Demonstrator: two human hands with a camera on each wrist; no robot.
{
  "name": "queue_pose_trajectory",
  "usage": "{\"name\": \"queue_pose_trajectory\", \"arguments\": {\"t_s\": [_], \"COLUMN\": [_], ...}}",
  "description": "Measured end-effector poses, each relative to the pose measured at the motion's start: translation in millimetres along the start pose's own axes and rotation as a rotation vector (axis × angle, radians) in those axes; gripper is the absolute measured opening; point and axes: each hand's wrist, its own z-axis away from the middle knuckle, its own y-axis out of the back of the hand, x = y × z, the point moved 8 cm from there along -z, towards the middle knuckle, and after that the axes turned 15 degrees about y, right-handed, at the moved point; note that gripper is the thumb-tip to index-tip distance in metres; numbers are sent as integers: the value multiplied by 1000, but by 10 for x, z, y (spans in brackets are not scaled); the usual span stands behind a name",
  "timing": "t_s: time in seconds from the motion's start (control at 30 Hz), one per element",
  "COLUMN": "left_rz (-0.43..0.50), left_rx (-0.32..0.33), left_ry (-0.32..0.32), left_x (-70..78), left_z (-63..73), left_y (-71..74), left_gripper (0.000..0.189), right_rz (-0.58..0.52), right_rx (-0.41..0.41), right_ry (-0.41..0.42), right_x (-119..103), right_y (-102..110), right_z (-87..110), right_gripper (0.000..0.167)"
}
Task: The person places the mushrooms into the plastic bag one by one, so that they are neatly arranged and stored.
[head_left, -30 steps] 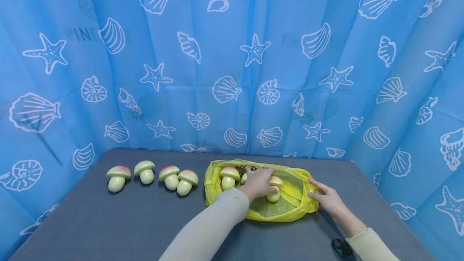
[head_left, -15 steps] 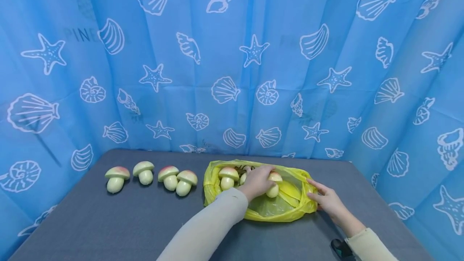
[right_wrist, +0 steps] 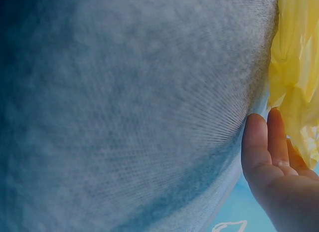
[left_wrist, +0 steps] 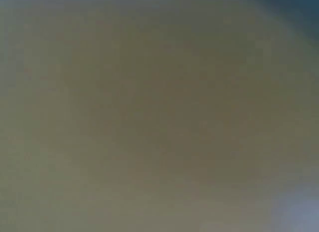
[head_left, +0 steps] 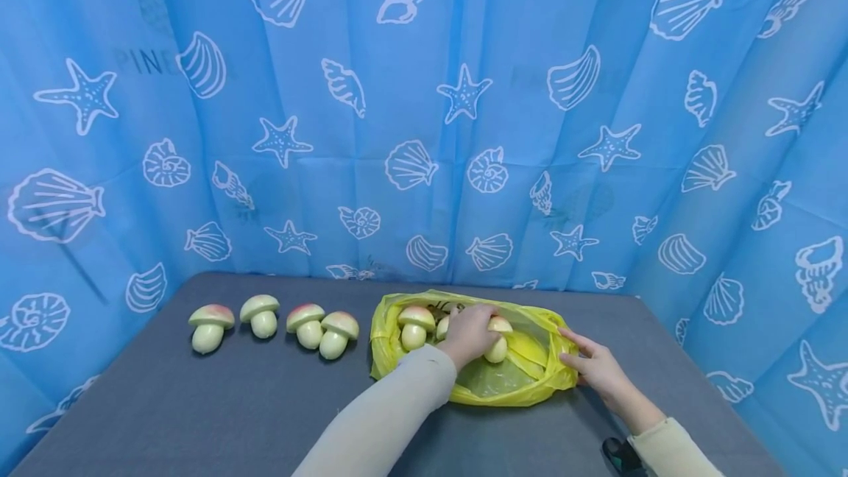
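A yellow plastic bag (head_left: 523, 394) lies with its mouth wide on the grey table. My left hand (head_left: 467, 337) reaches inside it and grips a toy mushroom (head_left: 495, 349) between thumb and fingers; the fingertips are partly hidden. Left of that hand, another toy mushroom (head_left: 414, 333) sits in the bag, and part of a further one (head_left: 442, 327) shows beside the fingers. At the bag's right edge, my right hand (head_left: 599, 372) holds the rim with thumb and forefinger. The right wrist view shows its other fingers (right_wrist: 256, 142) fairly straight beside the yellow plastic. The left wrist view is only blur.
Several pale green toy mushrooms with pinkish caps, among them one at the far left (head_left: 210, 330), lie in a row left of the bag. A dark object (head_left: 621, 455) sits by the right sleeve. A blue shell-print curtain (head_left: 424, 109) hangs behind the table (head_left: 252, 411).
The mushroom in my left hand has shifted a little within the bag. My right hand has stayed at the bag's right edge. The head view has drifted slightly.
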Motion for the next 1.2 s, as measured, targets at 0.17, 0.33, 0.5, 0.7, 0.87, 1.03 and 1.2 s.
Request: {"name": "queue_pose_trajectory", "arguments": {"t_s": [0.17,0.33,0.5,0.7,0.87,1.03,1.2], "left_rz": [-12,-16,3,58,118,173,214], "left_rx": [-20,-25,-18,-23,-15,-21,-28], "left_ry": [-9,-22,-26,-19,-22,-35,-63], "left_x": [-9,-36,-84,-173,-228,-287,-360], "left_z": [7,19,72,205,311,379,478], "left_y": [26,49,127,256,379,453,514], "left_gripper": [41,43,42,42,44,44,45], "right_rz": [5,4,-5,-24,-54,-13,19], "right_rx": [-2,-3,-2,0,5,2,-14], "right_ry": [2,-2,10,25,57,89,109], "right_x": [-29,-47,-70,-77,-92,-131,-181], "right_y": [-7,-14,-29,-51,-34,12,27], "right_z": [-6,-11,-26,-31,-25,-21,5], "right_gripper": [58,59,59,59,62,66,64]}}
